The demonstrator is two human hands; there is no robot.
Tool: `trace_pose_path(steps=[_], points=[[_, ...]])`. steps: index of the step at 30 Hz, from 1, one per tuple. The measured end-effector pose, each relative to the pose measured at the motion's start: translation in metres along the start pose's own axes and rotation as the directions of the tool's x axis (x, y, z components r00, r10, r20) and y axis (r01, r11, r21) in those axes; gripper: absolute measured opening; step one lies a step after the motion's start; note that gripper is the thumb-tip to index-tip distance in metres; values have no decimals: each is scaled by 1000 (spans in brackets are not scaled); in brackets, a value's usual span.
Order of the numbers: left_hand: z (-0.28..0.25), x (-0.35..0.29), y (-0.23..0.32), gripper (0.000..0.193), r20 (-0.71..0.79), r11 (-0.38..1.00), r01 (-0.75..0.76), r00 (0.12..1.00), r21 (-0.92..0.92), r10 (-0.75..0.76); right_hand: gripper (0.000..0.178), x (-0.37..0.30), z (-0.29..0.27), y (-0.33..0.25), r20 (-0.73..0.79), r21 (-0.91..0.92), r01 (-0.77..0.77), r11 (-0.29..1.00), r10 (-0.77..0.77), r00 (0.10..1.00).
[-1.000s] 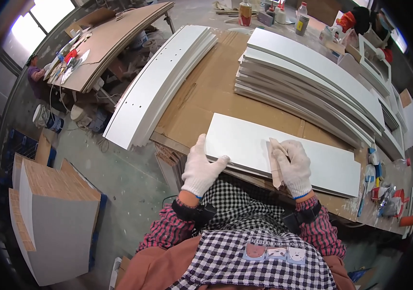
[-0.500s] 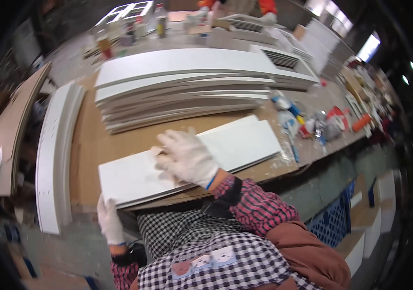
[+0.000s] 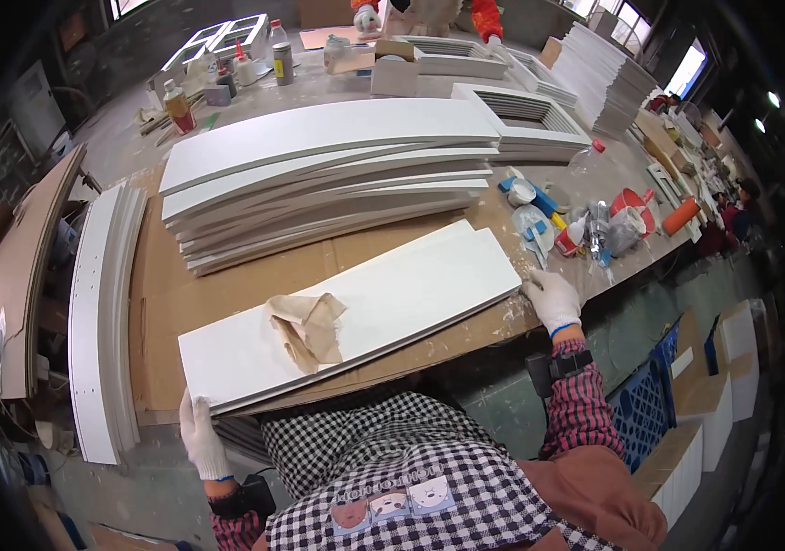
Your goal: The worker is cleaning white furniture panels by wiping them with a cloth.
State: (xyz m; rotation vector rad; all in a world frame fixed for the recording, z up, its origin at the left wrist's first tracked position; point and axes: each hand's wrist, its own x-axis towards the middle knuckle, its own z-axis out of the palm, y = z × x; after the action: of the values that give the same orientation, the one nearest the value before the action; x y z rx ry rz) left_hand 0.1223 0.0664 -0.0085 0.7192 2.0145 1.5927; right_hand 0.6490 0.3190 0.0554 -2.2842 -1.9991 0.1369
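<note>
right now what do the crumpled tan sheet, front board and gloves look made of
Tan sheet: cloth or sandpaper backing, perhaps; dull, sharply creased. Front board: probably painted or laminated wood; smooth white face, crisp edges, core hidden. Gloves: likely knitted fabric; matte off-white, snug cuffs; fibre unclear.

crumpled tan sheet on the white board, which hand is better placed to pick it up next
Probably the left hand: it is at the white board's left end, and the crumpled tan sheet lies nearer that end. The right hand is at the opposite end.
</note>
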Motion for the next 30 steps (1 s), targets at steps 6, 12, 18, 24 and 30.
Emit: trace_pose_path(steps=[6,12,18,24,30], points=[[-14,-4,-18,35,-68,970,-137,986,201,153,33,18,8,-18,80,-163,-72,984,86,993],[7,-10,3,43,-38,994,11,999,-112,-16,31,50,44,76,49,262,91,961,-108,993],[-5,-15,0,44,-19,976,115,993,-185,-120,42,8,-25,-55,-180,657,243,713,-165,970],[-4,-10,-2,44,-17,973,99,994,-210,-105,35,-135,-12,-269,-40,709,626,324,-869,494],[2,-8,-6,44,-4,973,84,996,-215,-86,19,-169,30,-344,-124,241,924,296,-935,332]])
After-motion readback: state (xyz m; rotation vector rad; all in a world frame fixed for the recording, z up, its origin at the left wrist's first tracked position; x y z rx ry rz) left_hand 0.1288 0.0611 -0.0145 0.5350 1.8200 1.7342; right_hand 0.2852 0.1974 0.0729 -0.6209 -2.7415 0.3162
